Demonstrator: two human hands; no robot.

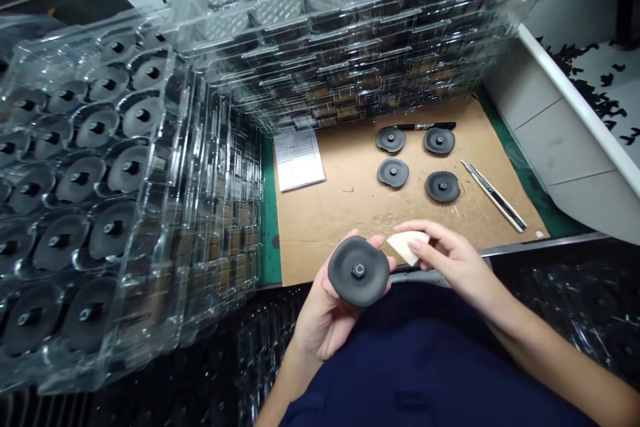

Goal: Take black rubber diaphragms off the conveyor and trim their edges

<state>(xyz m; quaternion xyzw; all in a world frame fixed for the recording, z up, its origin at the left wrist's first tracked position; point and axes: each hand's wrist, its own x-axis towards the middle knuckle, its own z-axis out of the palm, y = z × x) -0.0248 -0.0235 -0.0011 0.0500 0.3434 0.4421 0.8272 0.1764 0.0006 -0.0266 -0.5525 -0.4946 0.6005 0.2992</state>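
A round black rubber disc [345, 280] with a small metal nut at its centre rests in my left hand [327, 320], fingers curled under its edge. My right hand [453, 257] pinches a cream wedge-shaped sponge [407, 244] between thumb and fingers. The sponge's tip is close to the disc's right edge; whether they touch I cannot tell. Beyond my hands, several similar discs lie on the cardboard sheet [345, 213], among them a near-right disc [443, 195] and a near-left disc [393, 180].
A utility knife [493, 195] lies right of the loose discs, and a black pen [420, 125] behind them. White papers [300, 163] sit at the cardboard's left. Stacked clear trays [320, 47] rise behind; a disc-filled tray [80, 180] stands left. A white bin [560, 127] with black scraps borders the right.
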